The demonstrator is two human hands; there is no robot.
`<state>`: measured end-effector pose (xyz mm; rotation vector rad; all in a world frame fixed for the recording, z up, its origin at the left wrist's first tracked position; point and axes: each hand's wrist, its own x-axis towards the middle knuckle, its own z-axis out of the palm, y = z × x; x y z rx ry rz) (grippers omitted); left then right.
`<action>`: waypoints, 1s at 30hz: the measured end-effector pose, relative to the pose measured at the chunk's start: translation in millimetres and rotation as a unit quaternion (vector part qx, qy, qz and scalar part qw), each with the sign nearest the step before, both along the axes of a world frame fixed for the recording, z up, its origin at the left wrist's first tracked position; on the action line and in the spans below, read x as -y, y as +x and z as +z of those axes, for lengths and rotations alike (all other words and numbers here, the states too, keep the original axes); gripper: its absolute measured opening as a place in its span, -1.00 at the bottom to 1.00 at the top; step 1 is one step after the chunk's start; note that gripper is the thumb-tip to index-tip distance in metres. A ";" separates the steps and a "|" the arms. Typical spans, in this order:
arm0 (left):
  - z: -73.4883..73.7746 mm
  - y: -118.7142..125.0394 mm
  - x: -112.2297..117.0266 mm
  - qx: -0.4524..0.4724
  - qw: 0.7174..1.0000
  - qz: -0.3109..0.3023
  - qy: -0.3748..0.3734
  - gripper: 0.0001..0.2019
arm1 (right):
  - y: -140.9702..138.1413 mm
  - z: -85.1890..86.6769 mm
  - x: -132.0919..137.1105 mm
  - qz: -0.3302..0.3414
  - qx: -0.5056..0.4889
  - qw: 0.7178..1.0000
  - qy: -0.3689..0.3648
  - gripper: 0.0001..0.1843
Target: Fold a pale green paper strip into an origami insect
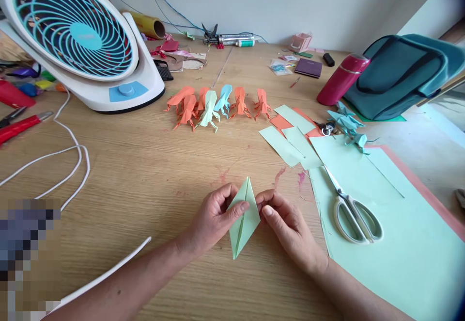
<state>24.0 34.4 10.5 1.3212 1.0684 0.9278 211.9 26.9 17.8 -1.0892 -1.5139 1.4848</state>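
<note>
A pale green paper (pixel 248 233) is folded into a narrow diamond with a crease down its middle. It is held above the wooden table, one point away from me. My left hand (pixel 221 214) grips it from the left, thumb flat on the front and fingers behind. At the paper's right edge, my right hand (pixel 286 224) is closed, with curled fingers touching the edge. Those fingertips are partly hidden, and the thumb lies just beside the paper. Beyond my hands stand several origami figures: orange (pixel 240 102), pale green (pixel 209 110) and light blue (pixel 224 99).
White-handled scissors (pixel 358 214) lie on large green sheets (pixel 403 258) at right. Cut paper strips (pixel 281 145) and blue-green folded figures (pixel 345 120) lie nearby. A red flask (pixel 343 78) stands by a teal bag (pixel 399 76). At left are a fan (pixel 85 37) and a white cable (pixel 87 161).
</note>
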 end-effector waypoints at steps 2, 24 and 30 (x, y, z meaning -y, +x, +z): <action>-0.7 0.3 -1.1 0.032 0.999 0.025 -0.007 -0.71 | -1.2 1.3 0.6 0.035 0.029 0.999 0.012 -0.71; -8.8 2.1 5.0 0.008 1.000 -0.012 -0.005 -0.79 | -4.2 -11.2 2.1 -0.005 0.104 0.994 0.036 -0.64; -8.9 0.8 3.8 0.012 1.000 -0.003 0.028 -0.80 | -5.8 -6.1 1.9 0.002 0.094 0.995 0.035 -0.59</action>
